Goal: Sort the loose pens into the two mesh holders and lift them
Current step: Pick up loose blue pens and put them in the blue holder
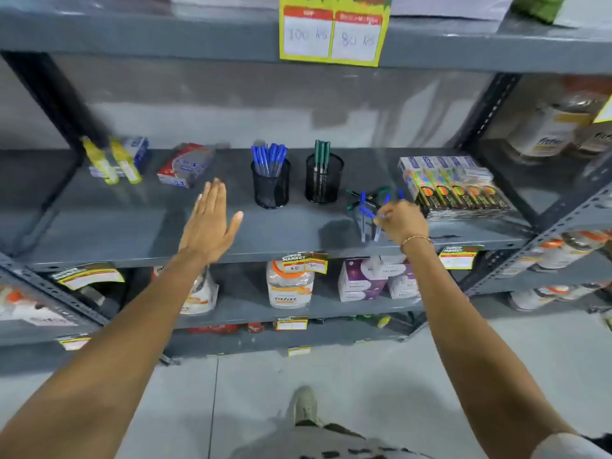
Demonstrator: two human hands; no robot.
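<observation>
Two black mesh holders stand on the grey shelf (pixel 132 223). The left holder (pixel 271 187) is packed with several blue pens. The right holder (pixel 324 180) has three green pens upright in it. To the right of it lies a small pile of loose pens (pixel 366 202), blue and green mixed. My right hand (pixel 402 221) is at the pile's near edge, fingers pinched on a blue pen; its tip is blurred. My left hand (pixel 210 223) hovers flat over the shelf, left of the blue-pen holder, fingers straight and holding nothing.
Packs of colourful boxes (pixel 453 187) sit right beside the pile. A red and white pack (pixel 185 165) and yellow glue bottles (pixel 112 160) lie at the left. An upper shelf with a price card (pixel 332 31) hangs overhead. Jars and boxes fill the lower shelves.
</observation>
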